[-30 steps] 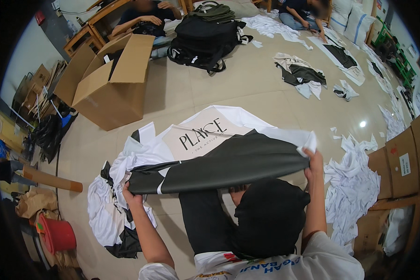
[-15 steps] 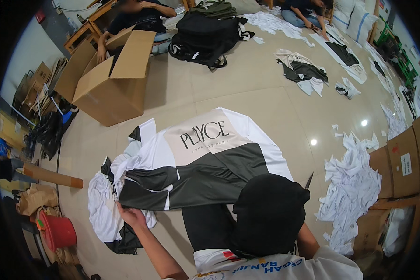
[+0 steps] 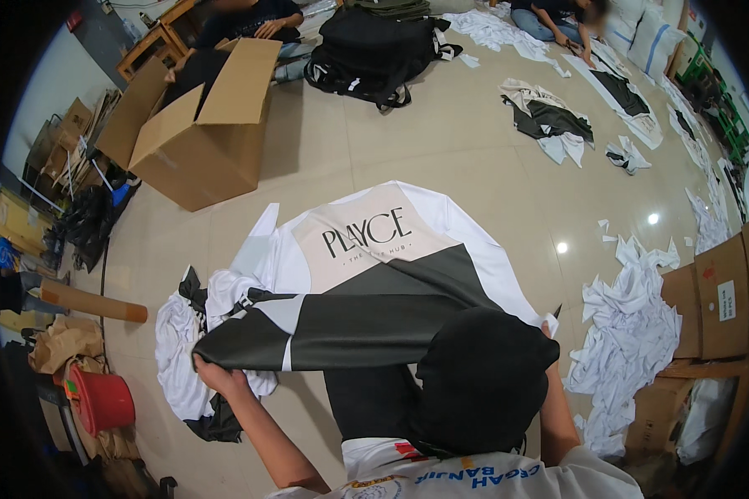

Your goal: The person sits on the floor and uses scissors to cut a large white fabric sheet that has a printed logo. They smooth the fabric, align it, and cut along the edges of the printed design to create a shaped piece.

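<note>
Left grip point(image 3: 218, 374): we are clutching a dark corner of the printed jersey panel point(image 3: 362, 237).
Right grip point(image 3: 549, 328): we are pinching its white edge.
Panel location: it is lying before us, partly on the tiled floor point(image 3: 308, 170).

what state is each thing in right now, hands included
left hand: closed on dark fabric's end
right hand: at white fabric's edge, grip unclear
dark fabric: drawn out sideways
printed panel: spread, slightly creased
cardboard box: open, flaps up
white scraps: crumpled in a heap
cardboard tube: lying lengthwise
</note>
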A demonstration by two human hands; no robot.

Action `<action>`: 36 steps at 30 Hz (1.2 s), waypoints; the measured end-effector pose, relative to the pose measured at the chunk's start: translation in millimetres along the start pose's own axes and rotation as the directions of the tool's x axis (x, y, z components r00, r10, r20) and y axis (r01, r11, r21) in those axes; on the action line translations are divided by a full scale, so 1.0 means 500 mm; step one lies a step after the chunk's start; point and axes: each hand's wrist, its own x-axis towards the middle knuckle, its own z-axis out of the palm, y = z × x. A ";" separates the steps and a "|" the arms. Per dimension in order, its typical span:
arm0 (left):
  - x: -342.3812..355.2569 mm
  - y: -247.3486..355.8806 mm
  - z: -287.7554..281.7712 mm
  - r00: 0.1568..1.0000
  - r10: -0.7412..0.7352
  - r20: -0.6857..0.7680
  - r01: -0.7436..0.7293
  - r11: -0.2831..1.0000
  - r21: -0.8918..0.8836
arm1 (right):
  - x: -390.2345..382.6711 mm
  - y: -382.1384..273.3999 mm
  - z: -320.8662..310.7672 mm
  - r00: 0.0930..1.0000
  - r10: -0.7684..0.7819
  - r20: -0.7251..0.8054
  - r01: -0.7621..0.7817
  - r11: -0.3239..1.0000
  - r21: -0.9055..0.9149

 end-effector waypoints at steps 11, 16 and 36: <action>0.107 -0.175 -0.161 0.776 -0.421 0.469 0.580 0.769 -0.269 | 0.149 0.057 -0.214 0.929 0.099 0.357 -0.063 0.992 -0.113; 0.365 -0.058 -0.022 0.733 -0.217 0.645 0.454 0.861 -0.227 | 0.234 -0.094 0.236 0.915 -0.089 0.394 -0.002 0.975 0.224; 0.300 0.568 0.136 0.783 0.290 0.550 -0.356 0.934 0.014 | -0.096 -0.753 0.126 0.643 -0.716 0.272 0.650 0.698 0.300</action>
